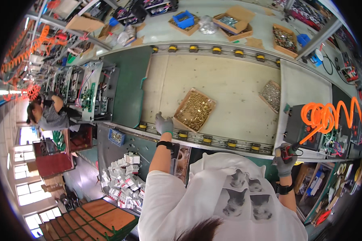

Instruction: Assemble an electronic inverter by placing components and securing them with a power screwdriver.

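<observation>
Around gloved hands, golden-parts tray, roller track, coiled orange hose.

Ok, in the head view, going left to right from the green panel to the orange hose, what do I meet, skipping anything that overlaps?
Green panel → left hand → box of gold-coloured parts → right hand → orange hose.

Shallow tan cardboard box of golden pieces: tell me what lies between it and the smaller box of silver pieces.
The head view shows only dark-speckled, cream work surface between the tan cardboard box and the smaller box.
</observation>
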`<state>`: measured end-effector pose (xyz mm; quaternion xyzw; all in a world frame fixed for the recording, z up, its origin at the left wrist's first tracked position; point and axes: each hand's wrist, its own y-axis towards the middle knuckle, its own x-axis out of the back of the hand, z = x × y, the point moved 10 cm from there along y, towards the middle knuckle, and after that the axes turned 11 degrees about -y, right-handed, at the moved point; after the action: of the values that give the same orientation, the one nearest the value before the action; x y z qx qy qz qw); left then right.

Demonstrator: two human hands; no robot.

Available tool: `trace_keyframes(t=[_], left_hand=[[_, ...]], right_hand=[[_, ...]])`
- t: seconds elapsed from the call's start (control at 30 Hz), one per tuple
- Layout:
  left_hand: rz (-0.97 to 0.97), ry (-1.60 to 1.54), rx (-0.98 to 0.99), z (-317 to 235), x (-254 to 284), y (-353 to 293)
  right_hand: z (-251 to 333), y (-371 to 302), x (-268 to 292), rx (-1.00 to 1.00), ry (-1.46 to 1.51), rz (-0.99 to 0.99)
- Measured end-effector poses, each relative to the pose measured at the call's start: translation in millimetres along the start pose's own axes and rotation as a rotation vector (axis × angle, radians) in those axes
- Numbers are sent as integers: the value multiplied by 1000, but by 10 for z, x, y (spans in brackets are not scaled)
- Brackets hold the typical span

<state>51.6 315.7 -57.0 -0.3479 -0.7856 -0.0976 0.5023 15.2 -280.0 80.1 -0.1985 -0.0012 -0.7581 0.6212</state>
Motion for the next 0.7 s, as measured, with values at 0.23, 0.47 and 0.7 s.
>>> trace_keyframes(t=[0.23, 0.47, 0.7], left_hand=[[90, 395, 138, 1042, 635, 875], [170, 416, 227, 1295, 502, 1251], [56, 111, 454, 1574, 291, 1464]], right_hand=[[235, 302, -828, 178, -61, 116], [310, 321, -1338, 26, -66, 266], [676, 351, -1610, 227, -221, 175]])
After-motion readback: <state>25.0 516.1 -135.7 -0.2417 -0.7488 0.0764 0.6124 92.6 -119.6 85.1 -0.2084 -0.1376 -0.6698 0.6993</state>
